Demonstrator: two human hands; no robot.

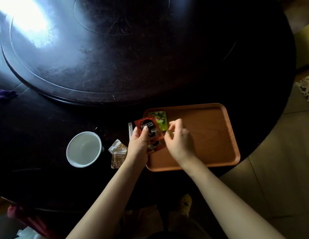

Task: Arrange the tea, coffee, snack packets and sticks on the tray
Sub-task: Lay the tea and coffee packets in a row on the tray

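Observation:
An orange-brown tray (210, 131) lies on the dark round table, right of centre. A green tea packet (159, 120) rests in the tray's far left corner. My left hand (139, 144) grips red coffee packets (151, 133) over the tray's left edge, thumb pressed on the top one. My right hand (178, 140) hovers over the tray just right of them, fingers curled and pinching at the near end of the tea packet. A white stick (130, 131) lies on the table left of the tray. Clear snack packets (117, 153) with brown biscuits sit beside my left wrist.
A white-lined mug (83, 149) with a dark handle stands left of the snack packets. A large raised turntable (115, 49) fills the table's far half. The table edge curves away on the right, with tiled floor and a patterned rug (307, 90) beyond.

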